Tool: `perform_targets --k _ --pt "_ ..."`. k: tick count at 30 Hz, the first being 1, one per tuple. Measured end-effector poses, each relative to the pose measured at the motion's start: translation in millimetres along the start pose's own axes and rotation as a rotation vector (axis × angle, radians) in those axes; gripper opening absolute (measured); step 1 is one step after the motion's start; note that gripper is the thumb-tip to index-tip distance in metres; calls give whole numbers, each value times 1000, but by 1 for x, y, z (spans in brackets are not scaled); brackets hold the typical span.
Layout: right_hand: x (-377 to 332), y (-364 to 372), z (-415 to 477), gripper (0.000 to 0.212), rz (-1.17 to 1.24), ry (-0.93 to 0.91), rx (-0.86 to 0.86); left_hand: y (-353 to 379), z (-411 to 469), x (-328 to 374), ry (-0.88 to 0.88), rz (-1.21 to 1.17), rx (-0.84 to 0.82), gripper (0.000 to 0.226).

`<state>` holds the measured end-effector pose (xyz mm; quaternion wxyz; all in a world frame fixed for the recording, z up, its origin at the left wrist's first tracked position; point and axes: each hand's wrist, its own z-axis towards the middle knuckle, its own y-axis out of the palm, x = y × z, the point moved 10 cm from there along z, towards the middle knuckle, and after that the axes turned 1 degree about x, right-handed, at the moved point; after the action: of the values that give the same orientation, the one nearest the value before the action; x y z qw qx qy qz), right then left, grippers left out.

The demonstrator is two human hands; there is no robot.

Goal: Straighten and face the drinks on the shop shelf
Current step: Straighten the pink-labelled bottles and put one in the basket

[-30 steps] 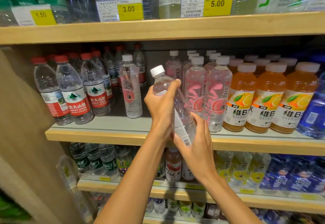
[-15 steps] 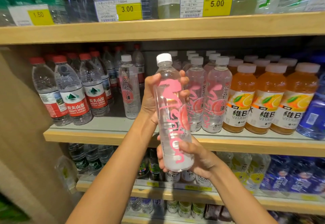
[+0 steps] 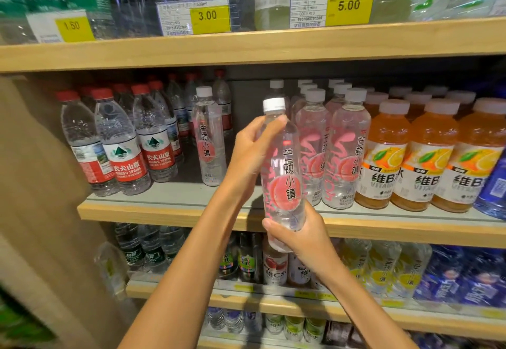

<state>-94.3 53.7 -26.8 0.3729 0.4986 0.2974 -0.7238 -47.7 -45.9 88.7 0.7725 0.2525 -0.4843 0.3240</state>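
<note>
I hold the peach bottle [image 3: 284, 173] upright off the shelf edge [image 3: 164, 213], left hand [image 3: 250, 154] curled round its shoulder, right hand [image 3: 305, 236] gripping its base, open gap behind.

— Vantage?
— One wide-angle view from the person's head. It faces the front of the shop shelf [image 3: 169, 213] and is pitched slightly down.
— Range?
— Close. The price tags [image 3: 347, 6] can be read.
— Coverage?
— Several shelf levels, with the middle one at centre. The side panel [image 3: 32, 184] closes the left margin, and straight edges bow outward.
</note>
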Motion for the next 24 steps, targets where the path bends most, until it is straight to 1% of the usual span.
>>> perform_targets --k 2,4,7,10,12,14,15,18,20,22,24 --pt "1 -4 0 52 -76 -13 65 -3 -4 2 46 97 78 30" --pt "2 -6 -1 54 -131 -31 103 -3 -8 3 71 122 126 32" --pt "2 -5 -3 56 -145 -52 112 -3 -11 6 110 115 168 25" --pt "1 0 -4 55 -126 -52 74 -6 -11 11 159 111 188 19" --pt "3 3 -1 55 -63 -12 0 -8 -9 15 183 102 171 16" --pt "6 9 1 58 13 56 -129 -11 -6 17 176 87 143 17" --pt "8 13 2 63 66 94 -193 -13 -5 16 157 74 125 17" --pt "16 22 -1 93 288 228 -324 -16 -1 7 27 -27 58 21" --pt "17 32 -3 105 330 253 -368 -16 -2 4 -35 -118 6 26" --pt "16 40 -1 103 300 241 -370 -16 -2 4 -60 -155 -40 27" --pt "14 45 3 87 227 210 -337 -19 -4 1 -80 -159 -63 27"
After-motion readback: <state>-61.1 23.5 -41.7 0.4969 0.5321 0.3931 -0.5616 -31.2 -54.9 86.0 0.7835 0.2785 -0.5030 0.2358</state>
